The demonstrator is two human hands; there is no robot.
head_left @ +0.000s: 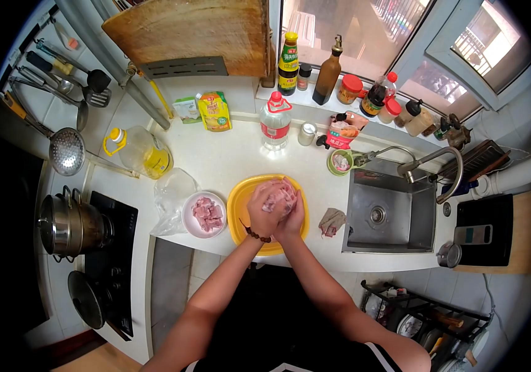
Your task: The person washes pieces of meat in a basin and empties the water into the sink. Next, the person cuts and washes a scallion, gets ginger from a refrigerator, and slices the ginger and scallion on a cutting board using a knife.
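Note:
Both my hands are pressed together over a yellow bowl (241, 204) on the white counter. My left hand (263, 211) and my right hand (290, 214) cup a lump of pink raw meat (280, 193) between them. A bead bracelet sits on my left wrist. Just left of the bowl stands a small white plate of raw meat pieces (205, 214), beside a crumpled clear plastic bag (172, 189).
A steel sink (386, 214) with a tap lies to the right, a cloth (332, 221) at its edge. A water bottle (275, 122), oil jug (141, 150), seasoning packets and sauce bottles line the back. A pot (67, 224) sits on the stove at left.

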